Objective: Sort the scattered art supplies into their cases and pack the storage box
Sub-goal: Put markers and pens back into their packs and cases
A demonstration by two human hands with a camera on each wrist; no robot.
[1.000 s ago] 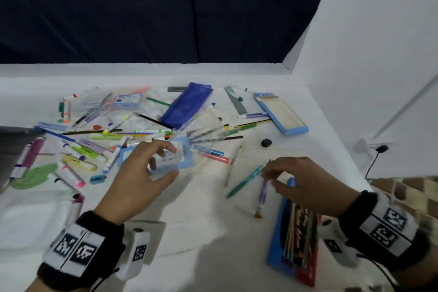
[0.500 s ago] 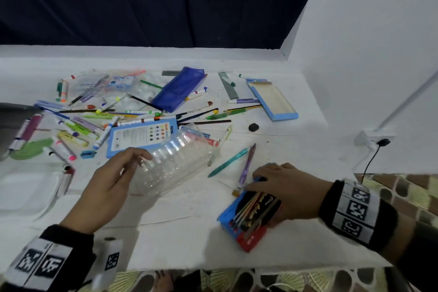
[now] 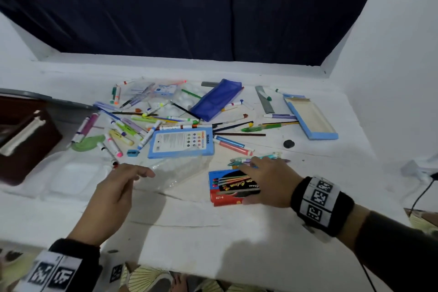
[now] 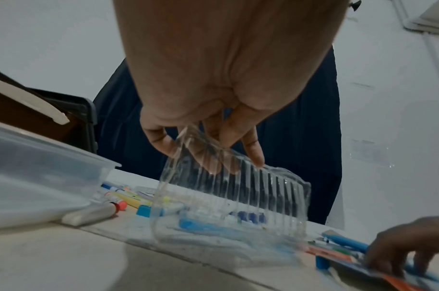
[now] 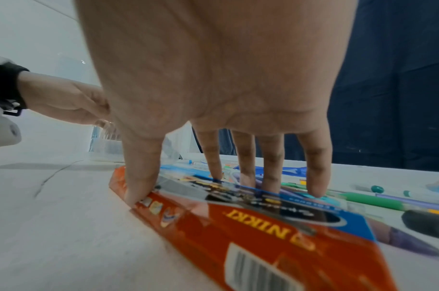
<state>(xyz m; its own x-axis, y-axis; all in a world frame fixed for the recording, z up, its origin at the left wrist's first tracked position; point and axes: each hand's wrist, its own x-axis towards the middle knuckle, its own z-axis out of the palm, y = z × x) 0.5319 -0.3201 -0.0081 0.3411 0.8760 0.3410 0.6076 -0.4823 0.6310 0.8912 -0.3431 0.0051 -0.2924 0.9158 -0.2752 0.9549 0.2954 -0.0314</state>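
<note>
A clear ribbed plastic tray (image 3: 180, 170) (image 4: 238, 196) stands tilted on the white table, just in front of the blue Ninso case (image 3: 180, 142). My left hand (image 3: 142, 174) (image 4: 208, 153) pinches the tray's upper edge between thumb and fingers. My right hand (image 3: 248, 182) (image 5: 201, 189) spans a red and blue coloured-pencil box (image 3: 227, 187) (image 5: 263, 236), thumb on its near edge and fingers over its far edge. The fingertips touch pens (image 3: 260, 157) lying beyond it. Markers, brushes and pens lie scattered across the far half of the table.
A dark brown box (image 3: 26, 140) stands at the far left, with a clear plastic container (image 3: 75, 178) (image 4: 38, 177) in front of it. A blue mesh pouch (image 3: 215, 99) and an open blue box tray (image 3: 310, 116) lie at the back. A cable hangs at the right edge.
My left hand lifted the clear tray off the blue case and drew it nearer. My right hand left a brush, took the pencil box and turned it crosswise.
</note>
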